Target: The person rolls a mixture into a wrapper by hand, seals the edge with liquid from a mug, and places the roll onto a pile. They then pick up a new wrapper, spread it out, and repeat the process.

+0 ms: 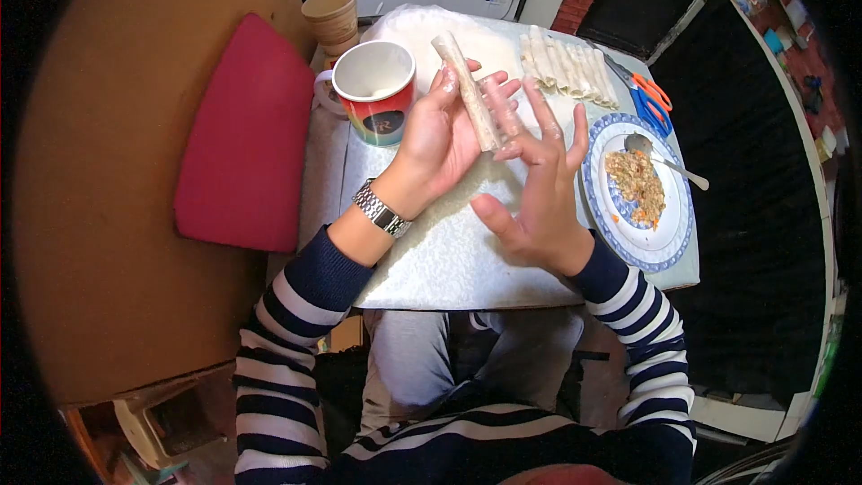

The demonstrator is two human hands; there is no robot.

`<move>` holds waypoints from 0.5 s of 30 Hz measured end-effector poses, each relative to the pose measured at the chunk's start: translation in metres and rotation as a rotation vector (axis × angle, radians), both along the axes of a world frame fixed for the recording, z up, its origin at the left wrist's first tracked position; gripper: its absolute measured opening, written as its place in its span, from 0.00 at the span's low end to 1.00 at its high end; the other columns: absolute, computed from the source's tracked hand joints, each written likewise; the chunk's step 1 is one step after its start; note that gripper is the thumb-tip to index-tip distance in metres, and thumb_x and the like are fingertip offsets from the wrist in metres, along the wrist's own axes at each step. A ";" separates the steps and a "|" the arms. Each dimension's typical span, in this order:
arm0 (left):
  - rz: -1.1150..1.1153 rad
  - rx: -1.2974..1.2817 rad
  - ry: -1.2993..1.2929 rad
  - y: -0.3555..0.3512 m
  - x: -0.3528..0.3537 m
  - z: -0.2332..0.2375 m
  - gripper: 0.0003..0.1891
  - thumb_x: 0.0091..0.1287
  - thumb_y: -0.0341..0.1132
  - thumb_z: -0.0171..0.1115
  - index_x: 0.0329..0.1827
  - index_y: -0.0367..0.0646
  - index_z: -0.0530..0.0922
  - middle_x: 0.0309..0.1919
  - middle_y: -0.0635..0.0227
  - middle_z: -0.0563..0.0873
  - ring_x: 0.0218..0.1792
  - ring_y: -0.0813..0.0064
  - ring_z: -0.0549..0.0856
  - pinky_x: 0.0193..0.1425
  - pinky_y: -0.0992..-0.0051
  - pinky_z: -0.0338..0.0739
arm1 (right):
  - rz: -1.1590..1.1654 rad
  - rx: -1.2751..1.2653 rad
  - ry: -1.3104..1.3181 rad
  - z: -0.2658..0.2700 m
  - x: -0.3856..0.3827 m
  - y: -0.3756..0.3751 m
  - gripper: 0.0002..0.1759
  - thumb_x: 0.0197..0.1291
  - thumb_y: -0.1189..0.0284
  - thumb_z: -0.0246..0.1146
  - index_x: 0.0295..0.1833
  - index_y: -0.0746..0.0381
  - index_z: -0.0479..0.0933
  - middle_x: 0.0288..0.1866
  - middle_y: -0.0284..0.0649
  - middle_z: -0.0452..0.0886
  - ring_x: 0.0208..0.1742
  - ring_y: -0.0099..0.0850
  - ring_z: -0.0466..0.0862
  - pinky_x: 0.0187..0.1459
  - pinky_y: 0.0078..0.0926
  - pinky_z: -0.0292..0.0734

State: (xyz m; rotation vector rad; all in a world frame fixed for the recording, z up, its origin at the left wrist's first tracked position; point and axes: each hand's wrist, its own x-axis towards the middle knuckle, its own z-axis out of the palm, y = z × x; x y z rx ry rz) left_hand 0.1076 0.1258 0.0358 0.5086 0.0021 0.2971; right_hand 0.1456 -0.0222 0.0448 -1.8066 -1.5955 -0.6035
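Roll (469,94): slim, pale cylinder with a smooth, slightly glossy skin, held above the worktop (422,278), just right of the mug (368,112); it slants, far end to the left, near end to the right.
Left grip (435,139): closed lightly on the roll, thumb along its left side, fingers behind; palm turned up and to the right, forearm reaching in from the near left.
Watch (381,208): square face, metal links, around the left wrist.
Right grip (543,184): open and spread, thumb out to the left, glistening fingers pointing far; fingertips are beside the roll's near end, contact hard to tell.
Sleeves (292,323): ribbed cuffs, dark and white stripes.
Mug: glossy, round, white inside, red shading to green outside.
Row (567,63): more pale rolls, side by side at far right.
Plate (684,216): round, blue-patterned rim, at right.
Filling (637,184): crumbly, brownish, flecked orange, on the plate.
Spoon (638,143): shiny metal, bowl by the filling, handle over the right rim.
Scissors (639,81): orange and blue handles, beyond the plate.
Worktop: pale, mottled.
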 end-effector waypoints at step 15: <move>-0.082 0.066 -0.014 -0.005 0.001 -0.005 0.19 0.77 0.47 0.32 0.64 0.48 0.59 0.64 0.46 0.67 0.68 0.50 0.66 0.67 0.54 0.71 | -0.067 -0.147 -0.018 -0.008 -0.003 0.006 0.34 0.61 0.44 0.54 0.53 0.65 0.61 0.59 0.54 0.66 0.76 0.56 0.50 0.67 0.65 0.24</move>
